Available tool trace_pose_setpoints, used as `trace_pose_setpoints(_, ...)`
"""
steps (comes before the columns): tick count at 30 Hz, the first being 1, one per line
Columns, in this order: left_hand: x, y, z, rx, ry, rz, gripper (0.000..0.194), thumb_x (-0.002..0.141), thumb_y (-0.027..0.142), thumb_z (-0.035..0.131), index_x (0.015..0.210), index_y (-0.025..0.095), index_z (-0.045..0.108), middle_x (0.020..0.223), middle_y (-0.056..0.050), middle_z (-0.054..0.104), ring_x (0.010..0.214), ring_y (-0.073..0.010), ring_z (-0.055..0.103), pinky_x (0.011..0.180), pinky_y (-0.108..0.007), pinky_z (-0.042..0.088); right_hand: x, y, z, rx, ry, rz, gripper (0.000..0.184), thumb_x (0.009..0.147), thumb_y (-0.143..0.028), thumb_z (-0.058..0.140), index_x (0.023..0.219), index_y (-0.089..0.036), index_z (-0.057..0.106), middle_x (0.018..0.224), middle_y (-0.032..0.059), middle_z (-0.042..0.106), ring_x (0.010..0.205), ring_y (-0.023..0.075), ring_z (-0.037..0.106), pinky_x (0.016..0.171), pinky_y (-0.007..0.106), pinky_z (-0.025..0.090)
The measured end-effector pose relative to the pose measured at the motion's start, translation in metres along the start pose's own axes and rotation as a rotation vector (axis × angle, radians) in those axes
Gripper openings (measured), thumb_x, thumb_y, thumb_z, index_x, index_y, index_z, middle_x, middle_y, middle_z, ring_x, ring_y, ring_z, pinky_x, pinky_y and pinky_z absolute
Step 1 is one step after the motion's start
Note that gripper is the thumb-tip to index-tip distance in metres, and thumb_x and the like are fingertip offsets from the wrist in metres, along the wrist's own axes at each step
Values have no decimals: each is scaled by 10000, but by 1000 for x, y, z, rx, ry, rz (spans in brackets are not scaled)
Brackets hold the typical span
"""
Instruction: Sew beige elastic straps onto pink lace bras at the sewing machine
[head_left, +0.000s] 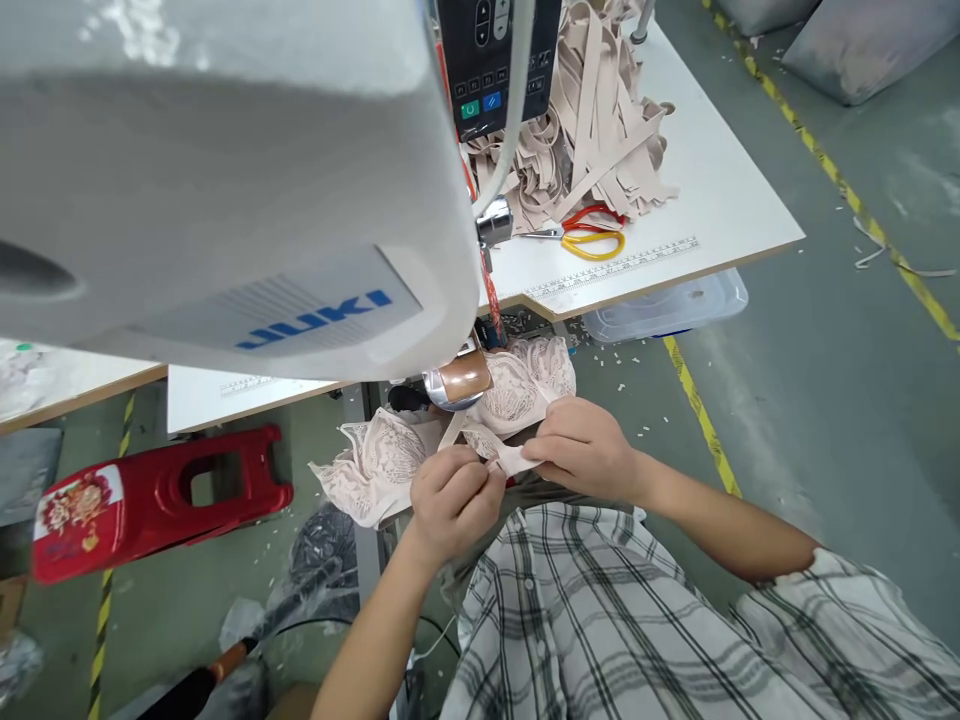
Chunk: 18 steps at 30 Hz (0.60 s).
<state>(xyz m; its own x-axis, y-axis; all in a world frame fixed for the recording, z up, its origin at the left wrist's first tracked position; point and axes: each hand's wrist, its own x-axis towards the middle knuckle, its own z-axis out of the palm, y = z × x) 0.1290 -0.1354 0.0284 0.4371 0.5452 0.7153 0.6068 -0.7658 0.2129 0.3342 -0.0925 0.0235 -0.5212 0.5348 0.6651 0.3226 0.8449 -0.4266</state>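
Note:
A pale pink lace bra (514,392) lies across the front of the sewing machine, partly under its working end (456,385). One cup spreads to the left of that end, the other to the right. My left hand (457,498) is closed, its fingers pinching the bra's fabric below the machine. To the right, my right hand (581,450) grips a pale strip of the same bra between thumb and fingers. A short stretch of fabric runs between the two hands. The fingertips of my left hand are partly hidden.
The large white machine head (247,200) fills the upper left. Scissors (596,240) and a heap of beige straps (600,120) lie on the white table (720,190). A clear plastic bin (675,305) sits beneath its edge. A red stool (161,495) stands left.

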Motion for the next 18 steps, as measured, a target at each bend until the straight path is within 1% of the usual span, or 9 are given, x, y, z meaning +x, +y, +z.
trace_pose_setpoints(2, -1, 2, 0, -33, 11, -20, 202, 831, 14, 617, 876, 210, 596, 647, 11, 574, 663, -154, 562, 644, -285, 533, 1, 0, 2, 26, 21, -6, 142, 930, -135, 537, 822, -208, 592, 618, -8, 595, 599, 141, 482, 587, 290, 385)
trace_pose_setpoints(4, -2, 6, 0, -121, -3, -169, 185, 842, 37, 614, 880, 217, 598, 688, 4, 592, 685, -149, 582, 643, -266, 515, 1, 1, 3, 23, 26, 7, 134, 934, -142, 531, 837, -211, 592, 631, -11, 600, 605, 137, 493, 596, 286, 397)
trace_pose_setpoints(7, -4, 16, 3, -504, -93, -732, 52, 903, 197, 622, 895, 220, 576, 774, -12, 627, 692, -142, 618, 615, -244, 489, 0, 2, 4, -11, 7, 37, 157, 950, -171, 515, 821, -212, 594, 639, -11, 596, 617, 132, 504, 610, 275, 410)
trace_pose_setpoints(8, -5, 18, 4, -717, -166, -919, 113, 908, 305, 643, 907, 210, 580, 799, -26, 644, 693, -152, 632, 619, -256, 496, 0, 3, 4, -27, -7, 39, 174, 956, -183, 511, 806, -212, 594, 635, -12, 593, 617, 130, 503, 612, 272, 410)
trace_pose_setpoints(10, -7, 22, 8, -1150, -291, -1158, 388, 873, 558, 639, 936, 175, 612, 823, -68, 675, 692, -183, 650, 639, -297, 510, 0, 4, 3, -51, -39, 29, 208, 960, -178, 502, 775, -212, 592, 619, -16, 583, 611, 129, 495, 610, 272, 401)
trace_pose_setpoints(11, -8, 23, 9, -1309, -313, -1222, 490, 846, 643, 622, 927, 159, 630, 812, -80, 683, 681, -189, 645, 640, -306, 503, 0, 5, 3, -56, -50, 14, 221, 957, -164, 498, 761, -211, 589, 608, -18, 577, 603, 130, 489, 605, 275, 393)
trace_pose_setpoints(13, -8, 24, 13, -1450, -262, -1326, 534, 813, 680, 639, 863, 148, 647, 704, -54, 653, 617, -157, 590, 621, -287, 468, -1, 6, 3, -54, -61, -17, 229, 949, -140, 497, 749, -208, 585, 592, -19, 567, 588, 132, 476, 590, 282, 378)
trace_pose_setpoints(15, -7, 24, 14, -1455, -175, -1415, 458, 796, 610, 710, 791, 158, 634, 556, 21, 536, 526, -106, 479, 582, -255, 422, -2, 4, 4, -43, -62, -31, 217, 945, -135, 505, 755, -204, 584, 589, -17, 565, 578, 135, 471, 579, 286, 374)
trace_pose_setpoints(18, -5, 23, 12, -1462, -149, -1457, 410, 744, 545, 790, 757, 167, 631, 476, 83, 390, 461, -71, 348, 532, -234, 367, -3, 1, 4, -11, -54, -10, 184, 937, -135, 514, 784, -206, 589, 604, -15, 571, 582, 136, 486, 581, 281, 391)
